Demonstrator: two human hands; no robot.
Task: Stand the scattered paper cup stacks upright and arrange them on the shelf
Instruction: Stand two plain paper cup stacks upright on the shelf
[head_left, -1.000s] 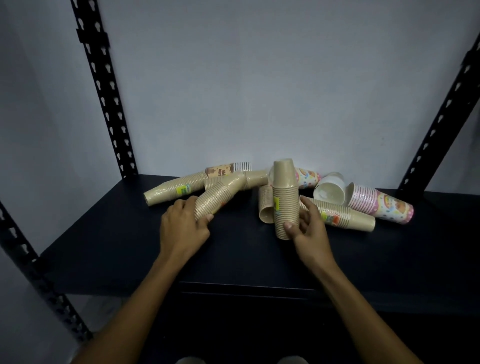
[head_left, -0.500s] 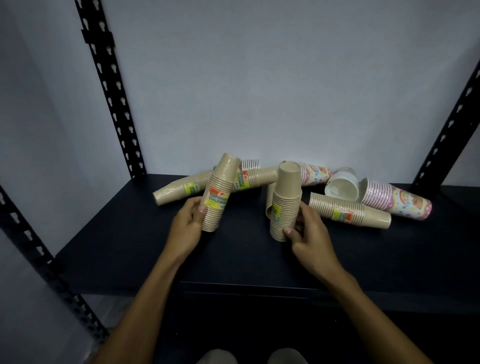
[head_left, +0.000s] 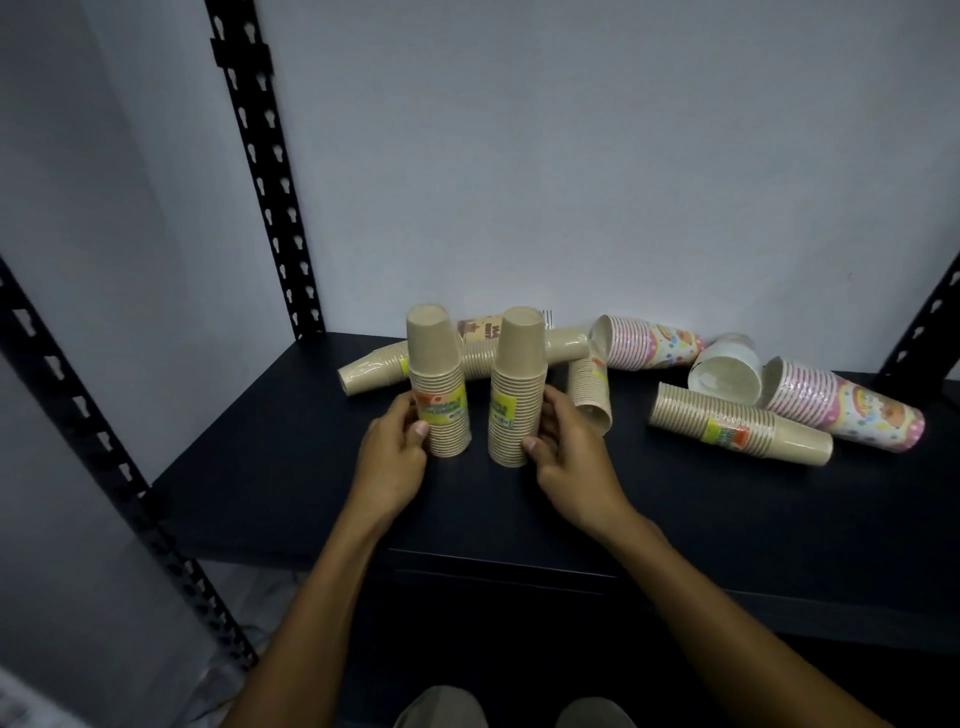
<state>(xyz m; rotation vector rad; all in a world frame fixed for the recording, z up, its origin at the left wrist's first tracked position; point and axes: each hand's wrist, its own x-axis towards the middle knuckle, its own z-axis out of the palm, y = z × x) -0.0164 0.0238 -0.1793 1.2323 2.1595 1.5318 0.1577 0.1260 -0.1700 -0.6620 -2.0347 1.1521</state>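
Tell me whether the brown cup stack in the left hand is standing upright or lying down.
Upright. The brown stack in the left hand stands vertically, mouth down on the shelf, cup base on top.

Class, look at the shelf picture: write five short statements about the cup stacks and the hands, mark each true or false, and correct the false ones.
1. Two kraft stacks stand upright, side by side. True: the left upright stack and the right upright stack both stand on the shelf.
2. The left hand grips the left upright stack. True.
3. The right hand is empty. False: it holds the right upright stack.
4. Both pink patterned stacks stand upright. False: the near pink stack and the far pink stack lie on their sides.
5. A kraft stack lies to the right of the hands. True.
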